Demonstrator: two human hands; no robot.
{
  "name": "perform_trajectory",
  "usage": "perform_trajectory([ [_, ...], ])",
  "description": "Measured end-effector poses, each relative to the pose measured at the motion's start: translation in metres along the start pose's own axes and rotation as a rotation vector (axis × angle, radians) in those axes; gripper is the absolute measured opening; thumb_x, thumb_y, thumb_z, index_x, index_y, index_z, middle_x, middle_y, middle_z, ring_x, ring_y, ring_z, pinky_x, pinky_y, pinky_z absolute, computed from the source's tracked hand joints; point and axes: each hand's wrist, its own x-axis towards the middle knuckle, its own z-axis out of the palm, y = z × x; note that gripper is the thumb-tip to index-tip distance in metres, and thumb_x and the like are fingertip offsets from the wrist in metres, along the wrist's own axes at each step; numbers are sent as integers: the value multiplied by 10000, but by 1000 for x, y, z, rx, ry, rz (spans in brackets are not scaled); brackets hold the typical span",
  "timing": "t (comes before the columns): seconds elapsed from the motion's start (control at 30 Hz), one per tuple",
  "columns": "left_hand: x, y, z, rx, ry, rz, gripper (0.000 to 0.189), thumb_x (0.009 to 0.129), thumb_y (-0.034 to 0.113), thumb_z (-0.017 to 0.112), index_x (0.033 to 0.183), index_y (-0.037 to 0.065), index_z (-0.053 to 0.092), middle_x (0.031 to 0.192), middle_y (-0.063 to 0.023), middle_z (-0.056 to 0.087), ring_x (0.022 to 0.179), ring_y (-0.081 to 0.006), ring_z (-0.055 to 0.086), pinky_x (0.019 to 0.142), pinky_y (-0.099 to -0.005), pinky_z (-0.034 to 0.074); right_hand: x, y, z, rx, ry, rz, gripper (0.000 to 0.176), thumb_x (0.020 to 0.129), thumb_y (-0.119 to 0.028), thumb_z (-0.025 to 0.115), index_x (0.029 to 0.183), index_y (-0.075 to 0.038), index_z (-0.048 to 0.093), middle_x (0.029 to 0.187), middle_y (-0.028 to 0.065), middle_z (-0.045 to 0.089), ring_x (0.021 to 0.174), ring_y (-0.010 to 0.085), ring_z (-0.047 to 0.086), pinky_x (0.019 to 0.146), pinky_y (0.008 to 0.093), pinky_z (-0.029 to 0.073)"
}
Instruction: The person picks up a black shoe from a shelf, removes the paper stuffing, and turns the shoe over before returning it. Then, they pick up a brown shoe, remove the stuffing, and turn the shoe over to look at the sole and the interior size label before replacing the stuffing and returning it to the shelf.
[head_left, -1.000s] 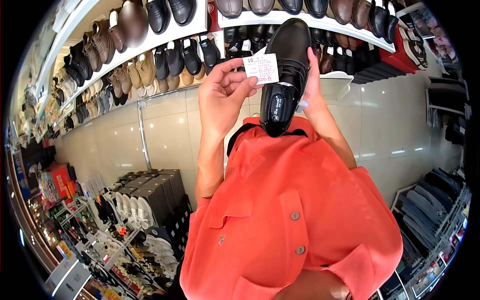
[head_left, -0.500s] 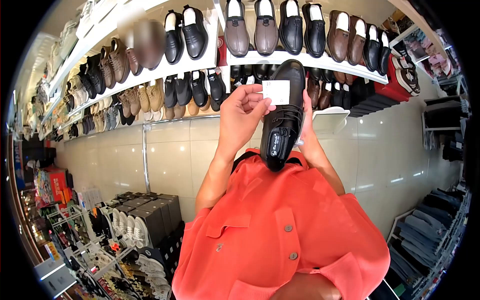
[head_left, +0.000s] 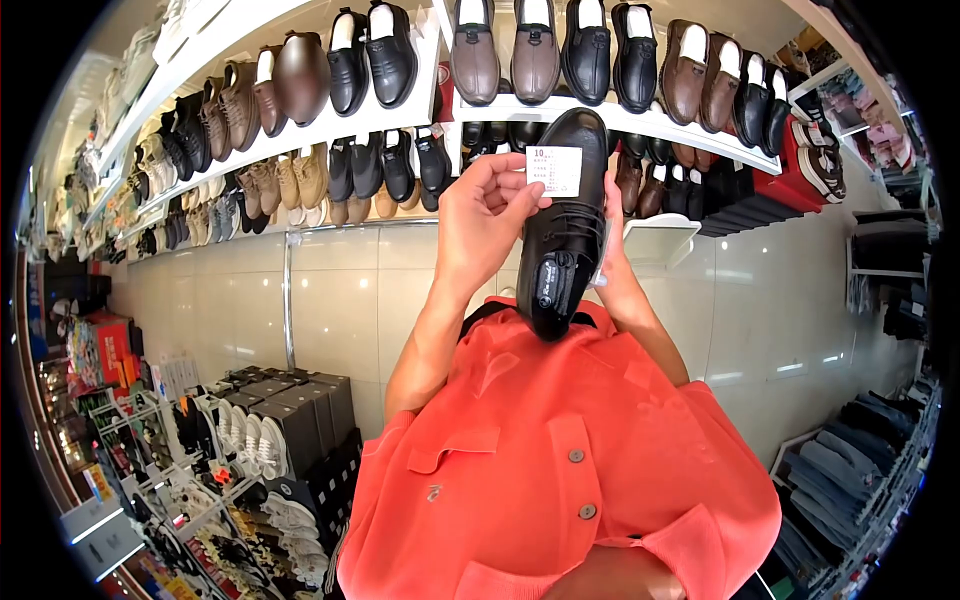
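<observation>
My left hand (head_left: 492,207) pinches a small white printed tag (head_left: 556,172) between thumb and fingers, held in front of a black lace-up dress shoe (head_left: 563,235). The number 10 can be read at the tag's top left corner. The shoe stands toe up, its heel close to my chest and its opening facing me, with pale lettering on the insole. From the right side, my right hand (head_left: 613,228) grips the shoe, and most of its fingers are hidden behind it.
Ahead, a white upper shelf (head_left: 620,122) carries brown and black loafers, with more shoes on a level below. Dark shoe boxes (head_left: 300,400) and white sneakers (head_left: 262,446) are at lower left. Folded jeans (head_left: 845,462) lie on a rack at lower right. Tiled floor (head_left: 400,275) stretches between.
The tag has turned more squarely toward me, so its printed lines show more clearly. The shoe and my hands have shifted only slightly.
</observation>
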Motion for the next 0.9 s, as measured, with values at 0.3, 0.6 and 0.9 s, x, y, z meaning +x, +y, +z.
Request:
perform_trajectory([
  [0.3, -2, -2, 3, 32, -41, -7, 280, 874, -29, 637, 1129, -93, 539, 943, -153, 684, 811, -167, 688, 693, -253, 580, -18, 5, 6, -96, 90, -46, 796, 914, -645, 346, 1386, -6, 402, 1213, 242, 587, 1007, 350, 645, 890, 488, 532],
  [0.6, -7, -8, 3, 16, -72, 18, 235, 885, -7, 628, 1106, -53, 561, 910, -116, 692, 797, -137, 689, 588, -213, 541, -19, 9, -14, -17, 26, -56, 857, 882, -684, 370, 1396, 2, 382, 1217, 256, 579, 999, 350, 646, 866, 487, 539],
  [0.9, -15, -5, -7, 32, -55, 21, 266, 879, -31, 631, 1123, -86, 538, 936, -144, 681, 809, -159, 686, 702, -257, 579, -16, 20, -16, -12, -17, -42, 863, 880, -685, 366, 1410, -3, 365, 1240, 266, 565, 1040, 364, 632, 884, 516, 528],
])
